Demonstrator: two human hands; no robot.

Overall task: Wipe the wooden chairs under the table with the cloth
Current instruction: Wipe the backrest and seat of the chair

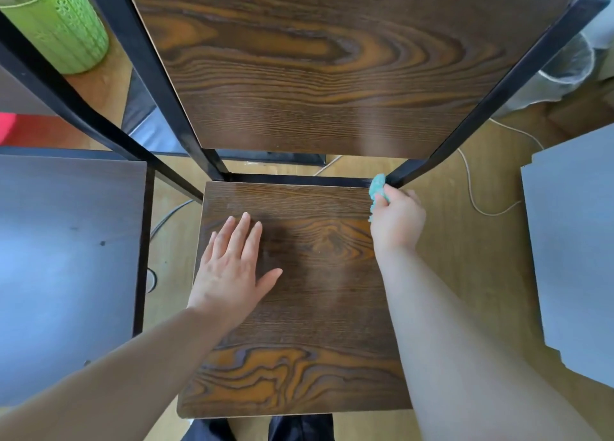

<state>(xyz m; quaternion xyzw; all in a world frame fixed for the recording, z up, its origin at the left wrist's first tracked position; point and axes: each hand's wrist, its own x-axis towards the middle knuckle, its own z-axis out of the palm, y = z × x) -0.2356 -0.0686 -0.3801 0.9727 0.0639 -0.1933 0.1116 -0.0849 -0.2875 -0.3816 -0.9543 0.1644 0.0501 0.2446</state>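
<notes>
Lying flat on the chair seat [315, 324], the left hand [232, 268] presses palm-down with its fingers straight and close together and the thumb spread to the side; it holds nothing. Its forearm comes in from the lower left and crosses the seat's left edge. The right hand [397, 221] is curled round a teal cloth [377, 188]. The cloth bunches out past the fingers and touches the far right corner of the seat, where the right black upright [498, 98] of the frame meets it. That forearm runs along the seat's right edge, partly over the floor [465, 274].

The backrest [332, 58], a wood-grain panel, rises between the two black uprights, with an open gap between its lower edge and the seat's rear rail. To the left, a second dark seat [66, 258] stands just beside, with a narrow strip of floor between the two. To the right, a grey panel [574, 241] sits farther off, leaving a wider band of floor crossed by a white cable [470, 188]. A green cylinder [59, 22] stands at the far left, behind the frame.
</notes>
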